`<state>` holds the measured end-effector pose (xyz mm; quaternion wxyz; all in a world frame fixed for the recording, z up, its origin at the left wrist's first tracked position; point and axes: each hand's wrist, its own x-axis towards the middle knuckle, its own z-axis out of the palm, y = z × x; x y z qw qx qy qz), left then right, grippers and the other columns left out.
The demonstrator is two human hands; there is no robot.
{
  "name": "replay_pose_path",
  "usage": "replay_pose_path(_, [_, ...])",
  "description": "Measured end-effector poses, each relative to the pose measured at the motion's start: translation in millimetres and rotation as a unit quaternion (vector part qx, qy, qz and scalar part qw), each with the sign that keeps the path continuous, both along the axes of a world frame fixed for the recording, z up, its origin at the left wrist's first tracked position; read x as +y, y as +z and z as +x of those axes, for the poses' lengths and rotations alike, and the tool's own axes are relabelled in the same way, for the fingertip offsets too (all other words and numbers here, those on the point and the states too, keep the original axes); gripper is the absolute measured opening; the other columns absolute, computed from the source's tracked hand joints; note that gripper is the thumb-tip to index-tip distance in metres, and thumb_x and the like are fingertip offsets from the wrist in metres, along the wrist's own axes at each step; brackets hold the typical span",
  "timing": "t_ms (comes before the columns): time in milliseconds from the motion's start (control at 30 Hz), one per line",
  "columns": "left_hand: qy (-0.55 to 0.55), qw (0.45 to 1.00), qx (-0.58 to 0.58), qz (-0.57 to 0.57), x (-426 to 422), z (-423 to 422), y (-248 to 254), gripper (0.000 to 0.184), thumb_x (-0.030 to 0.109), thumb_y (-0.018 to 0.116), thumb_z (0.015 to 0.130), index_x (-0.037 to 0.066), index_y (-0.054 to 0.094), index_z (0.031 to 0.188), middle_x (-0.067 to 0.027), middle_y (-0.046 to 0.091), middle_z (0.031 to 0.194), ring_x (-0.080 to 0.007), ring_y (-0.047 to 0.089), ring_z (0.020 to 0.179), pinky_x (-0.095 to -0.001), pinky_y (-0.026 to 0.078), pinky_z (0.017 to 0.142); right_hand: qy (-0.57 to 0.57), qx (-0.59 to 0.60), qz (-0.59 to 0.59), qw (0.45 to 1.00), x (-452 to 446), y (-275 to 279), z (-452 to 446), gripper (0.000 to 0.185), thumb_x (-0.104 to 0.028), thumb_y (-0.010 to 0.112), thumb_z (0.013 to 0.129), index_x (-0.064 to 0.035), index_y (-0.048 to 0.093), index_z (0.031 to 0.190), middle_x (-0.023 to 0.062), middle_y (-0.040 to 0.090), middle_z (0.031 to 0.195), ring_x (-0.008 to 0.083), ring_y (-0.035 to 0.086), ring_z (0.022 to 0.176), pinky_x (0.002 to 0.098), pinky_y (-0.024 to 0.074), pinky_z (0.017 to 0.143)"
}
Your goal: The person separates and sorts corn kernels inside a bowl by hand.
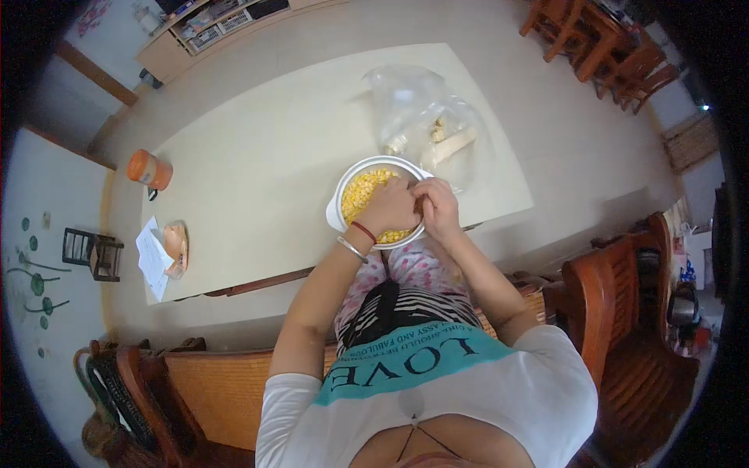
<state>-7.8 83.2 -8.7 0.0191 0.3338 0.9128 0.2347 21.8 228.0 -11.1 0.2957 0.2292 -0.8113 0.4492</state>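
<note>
A white bowl [334,212] with side handles, partly filled with loose yellow corn kernels [360,192], sits at the table's near edge. My left hand [390,209], with a red band and a silver bangle at the wrist, reaches over the bowl, its fingers bent against my right hand. At the bowl's right rim, my right hand [439,207] has its fingers curled inward. The hands meet around something small and brownish, mostly covered by the fingers. Behind them lies a clear plastic bag [406,93] with pale stripped corncobs [452,147] on or in it.
On the pale table [257,171], an orange-lidded jar [150,169] stands at the left. White paper [154,257] and a clear package [176,248] lie near the left end. Wooden chairs [616,335] flank me, and a small dark chair [94,253] stands left.
</note>
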Motion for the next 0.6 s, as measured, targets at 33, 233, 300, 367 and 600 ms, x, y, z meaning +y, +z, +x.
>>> replay_pose_path(33, [-0.004, 1.0, -0.027, -0.015, 0, 0, 2, 0.033, 0.029, 0.06, 0.076, 0.006, 0.064, 0.099, -0.0205, 0.059, 0.099, -0.0386, 0.058, 0.094, -0.0494, 0.047, 0.08, 0.0, 0.009, 0.004, 1.0, 0, -2, -2, 0.013, 0.006, 0.05, 0.07, -0.0027, 0.056, 0.077, 0.0126, 0.061, 0.081, 0.0323, 0.059, 0.08, 0.0404, 0.0451, 0.078])
replay_pose_path(233, [-0.054, 0.991, -0.107, -0.055, 1, -12, -8, 0.039, 0.03, 0.06, 0.073, 0.006, 0.064, 0.104, -0.0185, 0.059, 0.114, -0.035, 0.055, 0.108, -0.0455, 0.045, 0.09, 0.017, 0.012, -0.016, 1.0, 1, -7, -3, 0.015, 0.007, 0.049, 0.068, -0.0033, 0.056, 0.076, 0.0127, 0.061, 0.079, 0.0324, 0.059, 0.079, 0.041, 0.0454, 0.081])
replay_pose_path(300, [-0.089, 0.989, -0.109, -0.033, 0, -19, -20, 0.039, 0.03, 0.06, 0.072, 0.004, 0.065, 0.101, -0.0201, 0.059, 0.114, -0.0351, 0.055, 0.108, -0.0439, 0.045, 0.091, 0.015, 0.01, -0.015, 1.0, 1, -8, -3, 0.016, 0.007, 0.049, 0.067, -0.0034, 0.056, 0.076, 0.0128, 0.061, 0.079, 0.0324, 0.059, 0.079, 0.0411, 0.0455, 0.081])
replay_pose_path(367, [-0.12, 0.985, -0.123, -0.021, 1, -22, -23, 0.039, 0.03, 0.061, 0.071, 0.002, 0.065, 0.098, -0.0219, 0.06, 0.113, -0.035, 0.055, 0.109, -0.042, 0.046, 0.091, 0.017, 0.013, -0.015, 1.0, 1, -9, -4, 0.016, 0.007, 0.049, 0.067, -0.0034, 0.056, 0.076, 0.0129, 0.061, 0.079, 0.0325, 0.059, 0.079, 0.0412, 0.0455, 0.082])
replay_pose_path(600, [-0.141, 0.971, -0.182, -0.071, -2, -23, -9, 0.039, 0.032, 0.063, 0.07, 0.0, 0.066, 0.092, -0.0225, 0.066, 0.094, -0.0365, 0.063, 0.088, -0.0415, 0.051, 0.079, 0.014, -0.001, -0.014, 1.0, 2, -10, -4, 0.013, 0.006, 0.05, 0.067, -0.0035, 0.056, 0.075, 0.0129, 0.058, 0.076, 0.0332, 0.058, 0.078, 0.0415, 0.0452, 0.081])
